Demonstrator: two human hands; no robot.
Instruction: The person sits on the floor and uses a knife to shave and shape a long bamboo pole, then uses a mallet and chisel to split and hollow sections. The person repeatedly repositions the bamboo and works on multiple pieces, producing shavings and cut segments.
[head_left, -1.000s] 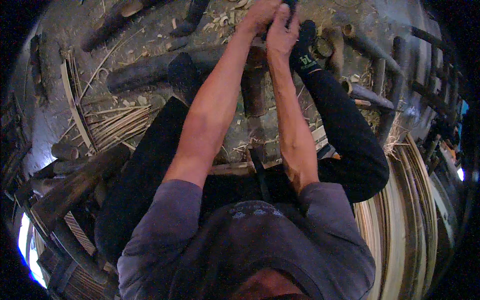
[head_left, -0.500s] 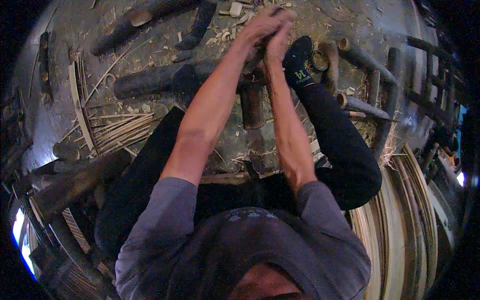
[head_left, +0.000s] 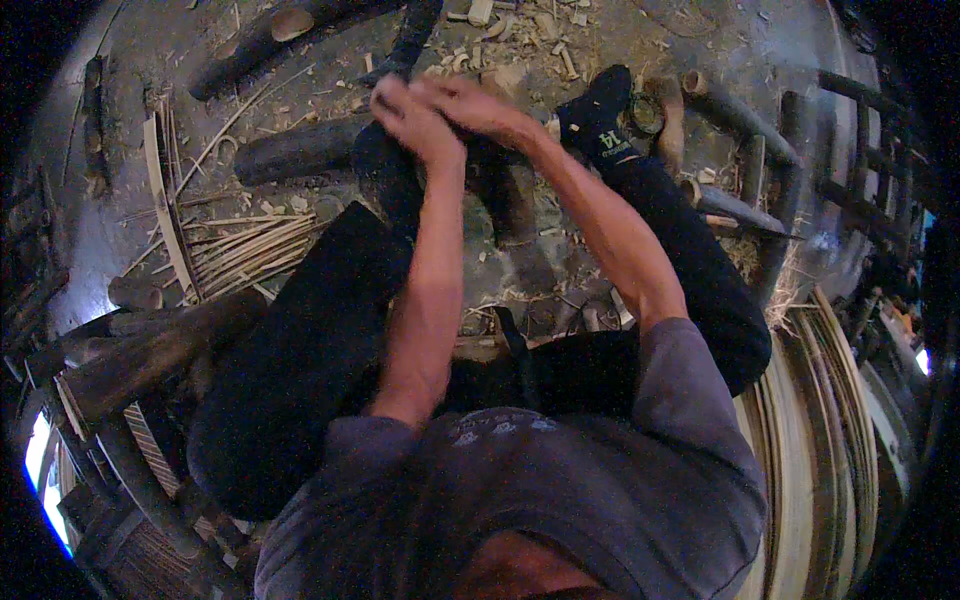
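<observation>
My left hand (head_left: 428, 128) and my right hand (head_left: 478, 106) are close together over my black-clad left foot (head_left: 380, 160), palms turned down. Their fingertips nearly meet or overlap, smeared by motion. Whether anything is between them cannot be made out. Just beyond the fingers is a long dark object (head_left: 413, 42), its kind unclear. Below my right hand, between my legs, stands a thick brown wooden piece (head_left: 508, 205), its top partly covered by the hand and wrist. A dark log (head_left: 300, 152) lies to the left of my foot.
Thin split strips (head_left: 250, 255) lie in a pile at the left. Pale wood chips (head_left: 520, 35) litter the far floor. Cut poles (head_left: 735, 120) and a wooden frame (head_left: 870, 150) are at the right. Long, curved-looking strips (head_left: 810, 430) are stacked near my right side.
Both hands have moved left and nearer to me, from clasped together around something dark to over my left foot. My left leg has shifted inward.
</observation>
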